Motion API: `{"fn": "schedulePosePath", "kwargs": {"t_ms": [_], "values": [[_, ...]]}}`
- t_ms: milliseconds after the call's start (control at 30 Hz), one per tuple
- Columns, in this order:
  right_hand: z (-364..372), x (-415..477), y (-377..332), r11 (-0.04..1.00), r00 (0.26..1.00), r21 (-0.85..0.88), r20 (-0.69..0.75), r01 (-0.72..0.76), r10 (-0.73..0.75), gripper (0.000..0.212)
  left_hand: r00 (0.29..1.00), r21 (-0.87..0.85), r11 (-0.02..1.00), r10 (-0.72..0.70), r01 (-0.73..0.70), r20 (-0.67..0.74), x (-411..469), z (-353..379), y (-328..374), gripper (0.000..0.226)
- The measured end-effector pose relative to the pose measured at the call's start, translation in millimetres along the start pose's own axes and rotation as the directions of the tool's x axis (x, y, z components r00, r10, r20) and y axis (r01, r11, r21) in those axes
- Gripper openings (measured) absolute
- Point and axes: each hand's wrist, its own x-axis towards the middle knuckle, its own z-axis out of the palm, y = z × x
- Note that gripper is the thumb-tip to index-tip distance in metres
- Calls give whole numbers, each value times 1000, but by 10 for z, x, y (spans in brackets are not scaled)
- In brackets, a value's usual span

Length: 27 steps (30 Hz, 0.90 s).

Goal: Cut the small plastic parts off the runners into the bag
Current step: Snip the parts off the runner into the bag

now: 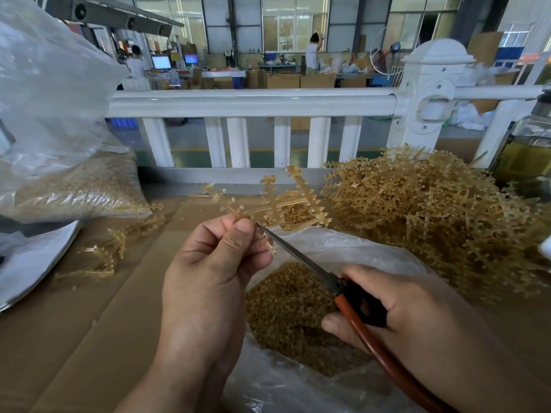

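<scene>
Left grip (208,263) pinches runner (286,204), right grip (396,305) clasps scissors (301,257) above bag (343,242); heap (432,210) beside.

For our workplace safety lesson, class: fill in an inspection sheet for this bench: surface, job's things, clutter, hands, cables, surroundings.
Surface: brown cardboard.
Job's things: runner, scissors, open bag of cut parts, runner pile.
Clutter: loose runners, filled bag, bottle.
Hands: left hand pinches the runner; right hand grips the scissors.
Cables: red-brown tube or handle from the scissors, cannot tell.
Surroundings: white railing, factory floor behind.
</scene>
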Motion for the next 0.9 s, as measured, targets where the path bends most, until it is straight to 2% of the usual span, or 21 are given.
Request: {"fn": "schedulePosePath", "kwargs": {"t_ms": [200, 467, 900], "values": [[18, -4, -1, 999, 1000, 36, 14, 1, -2, 64, 1000, -26, 1000, -1, 2, 31, 9, -8, -1, 17], [27, 11, 20, 995, 1000, 104, 26, -7, 5, 55, 990, -90, 987, -128, 133, 59, -2, 13, -12, 8], [27, 11, 7, 999, 1000, 38, -5, -22, 22, 56, 993, -55, 992, -111, 113, 36, -11, 12, -23, 12]]}}
